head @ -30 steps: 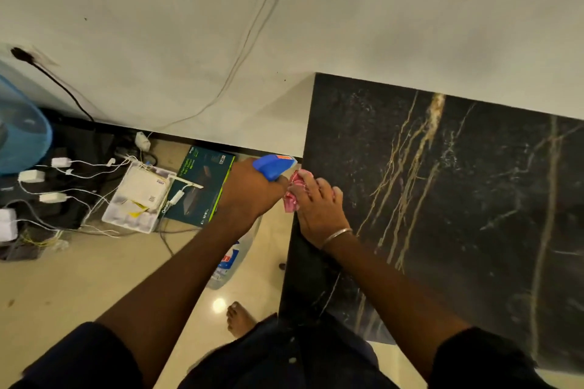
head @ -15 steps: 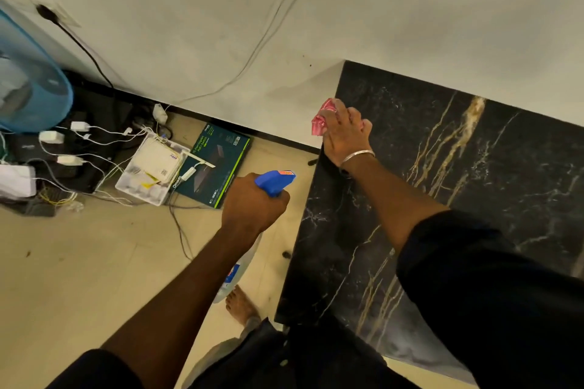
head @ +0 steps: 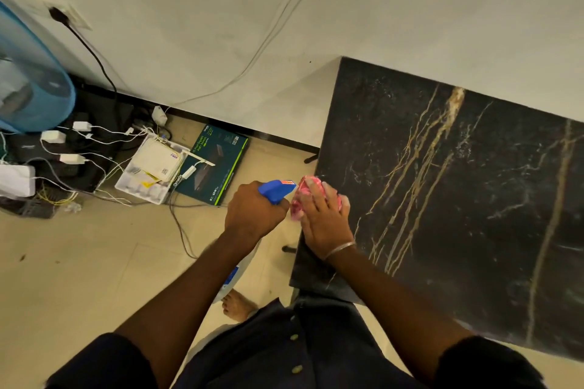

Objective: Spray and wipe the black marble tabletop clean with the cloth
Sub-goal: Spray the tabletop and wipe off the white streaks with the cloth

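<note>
Dim warm light, perhaps edge-warped.

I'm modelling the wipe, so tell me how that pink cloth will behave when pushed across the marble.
Likely floppy: the pink cloth lies bunched in folds under the right hand. Probably light: the whole wad fits under the fingers. It may slide easily, since the tabletop looks polished.

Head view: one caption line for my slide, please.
Right hand presses pink cloth on black marble tabletop; left hand grips spray bottle.

Right hand [head: 323, 222] presses cloth [head: 296, 211] on tabletop [head: 474, 215]; left hand [head: 252, 215] grips spray bottle [head: 274, 190].
</note>
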